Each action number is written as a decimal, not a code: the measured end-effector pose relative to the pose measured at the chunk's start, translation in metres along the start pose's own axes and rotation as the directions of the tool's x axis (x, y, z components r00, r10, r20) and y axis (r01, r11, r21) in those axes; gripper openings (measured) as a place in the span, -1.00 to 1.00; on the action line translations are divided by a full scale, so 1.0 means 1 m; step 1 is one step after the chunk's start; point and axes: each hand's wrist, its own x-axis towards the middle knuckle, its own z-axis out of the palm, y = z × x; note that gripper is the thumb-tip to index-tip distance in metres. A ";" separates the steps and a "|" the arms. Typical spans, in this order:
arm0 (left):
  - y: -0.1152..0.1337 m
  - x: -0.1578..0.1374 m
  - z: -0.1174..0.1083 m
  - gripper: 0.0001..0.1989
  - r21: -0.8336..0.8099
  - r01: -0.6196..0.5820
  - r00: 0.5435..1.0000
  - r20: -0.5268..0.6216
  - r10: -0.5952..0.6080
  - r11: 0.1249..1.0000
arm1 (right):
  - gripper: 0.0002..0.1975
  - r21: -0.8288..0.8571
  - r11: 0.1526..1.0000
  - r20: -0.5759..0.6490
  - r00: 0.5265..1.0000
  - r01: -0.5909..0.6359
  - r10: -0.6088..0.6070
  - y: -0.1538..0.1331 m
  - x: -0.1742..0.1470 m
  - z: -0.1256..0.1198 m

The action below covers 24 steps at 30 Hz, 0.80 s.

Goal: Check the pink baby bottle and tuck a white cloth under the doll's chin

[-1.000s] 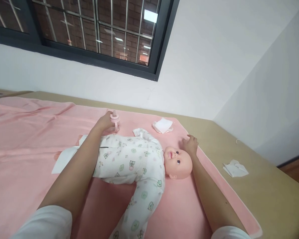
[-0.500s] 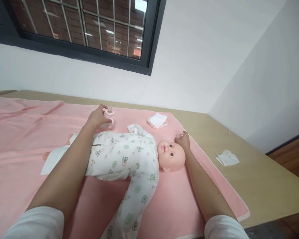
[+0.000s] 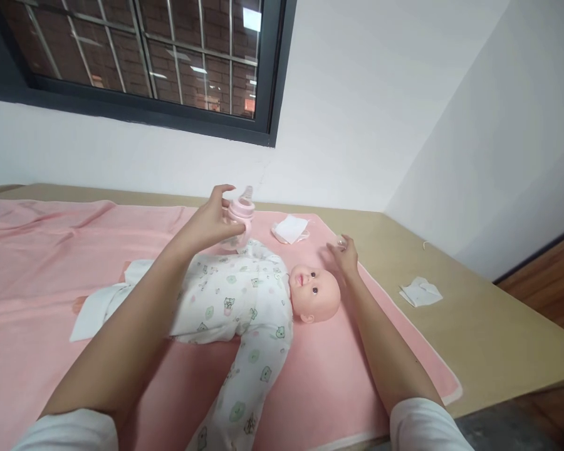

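Observation:
My left hand point(image 3: 214, 219) is wrapped round a pink baby bottle point(image 3: 241, 211), holding it tilted above the doll's body with its clear teat pointing up. Beyond the doll's head, my right hand point(image 3: 348, 254) pinches a small clear plastic piece point(image 3: 341, 242) that looks like the bottle's cap. A baby doll point(image 3: 317, 293) lies on its back between my arms, head to the right. It wears a white printed top point(image 3: 258, 297) and white bottoms point(image 3: 96, 307). My left forearm hides part of its lower body.
A pink blanket point(image 3: 329, 376) covers much of the wooden surface point(image 3: 489, 338). White tissue point(image 3: 290, 229) on a clear packet lies beyond the doll. A folded white cloth or tissue point(image 3: 421, 292) rests at the right. The wall and a barred window point(image 3: 169, 56) stand behind.
My left hand has lifted the baby bottle off the blanket and brought it right. My right hand has risen slightly with the clear piece. The view has shifted a little.

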 end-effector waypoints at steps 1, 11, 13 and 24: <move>0.008 -0.005 0.003 -0.12 -0.015 -0.020 0.999 0.031 0.021 1.000 | -0.27 0.076 0.997 0.004 1.000 0.023 -0.023 -0.013 -0.001 -0.003; 0.038 -0.031 0.023 -0.12 -0.004 -0.184 0.961 0.211 0.181 0.983 | -0.29 0.659 0.675 0.220 0.773 0.331 -0.595 -0.147 -0.085 -0.034; 0.039 -0.032 0.024 -0.11 -0.016 -0.201 0.954 0.226 0.200 0.979 | -0.26 0.676 0.674 0.283 0.739 0.298 -0.612 -0.153 -0.099 -0.032; 0.038 -0.033 0.024 0.00 -0.174 -0.204 0.955 0.180 0.235 0.963 | -0.31 0.726 0.664 0.349 0.736 0.179 -0.580 -0.156 -0.123 -0.013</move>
